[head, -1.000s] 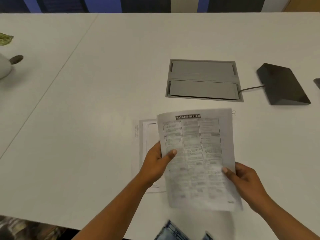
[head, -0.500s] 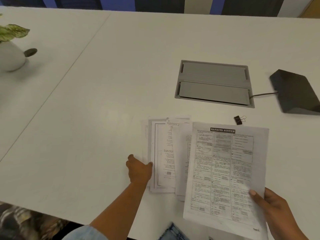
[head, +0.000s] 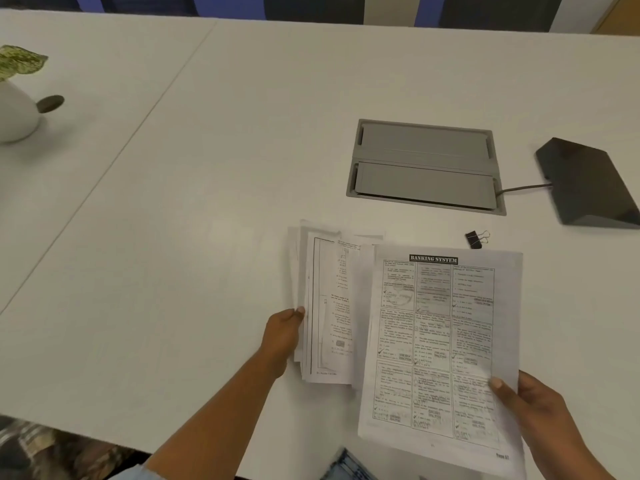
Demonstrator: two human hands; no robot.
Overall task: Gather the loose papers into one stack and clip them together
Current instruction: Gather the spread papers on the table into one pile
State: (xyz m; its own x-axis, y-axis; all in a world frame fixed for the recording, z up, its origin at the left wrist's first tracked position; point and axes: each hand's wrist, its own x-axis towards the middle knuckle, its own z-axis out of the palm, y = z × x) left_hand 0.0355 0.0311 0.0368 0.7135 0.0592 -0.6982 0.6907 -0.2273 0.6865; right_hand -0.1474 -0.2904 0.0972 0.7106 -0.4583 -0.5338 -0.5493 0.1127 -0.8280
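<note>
Overhanging the near edge of the white table [head: 207,237], the sheet headed "BANKING SYSTEM" [head: 440,348] is pinched at its lower right corner by the right hand [head: 540,407], thumb on top of the page and fingers curled beneath it. Just left of it, and partly tucked under its left edge, lies an untidy pile of papers [head: 325,306], edges fanned and out of line; the left hand [head: 282,336] is closed on the pile's left edge, thumb tip resting on the top sheets. A scrap of blue denim [head: 346,467] shows below the table edge between the two forearms. Beyond the top right corner of the printed sheet, close to it but apart, a small black binder clip [head: 475,239] lies on the tabletop with its wire handles pointing right. Farther back a grey hatch [head: 426,164] is set flush into the table, both flaps shut, and a cable [head: 523,188] runs from its right end to a dark wedge-shaped box [head: 588,181] near the right border. Left of the papers the tabletop is bare and wide, crossed by a diagonal seam [head: 114,161] where two tops meet. At the far left edge stands a white pot [head: 15,116] with a speckled green leaf [head: 19,62] and a small dark disc [head: 50,103] beside it. Along the far edge, blue and dark panels [head: 221,5] line the room.
</note>
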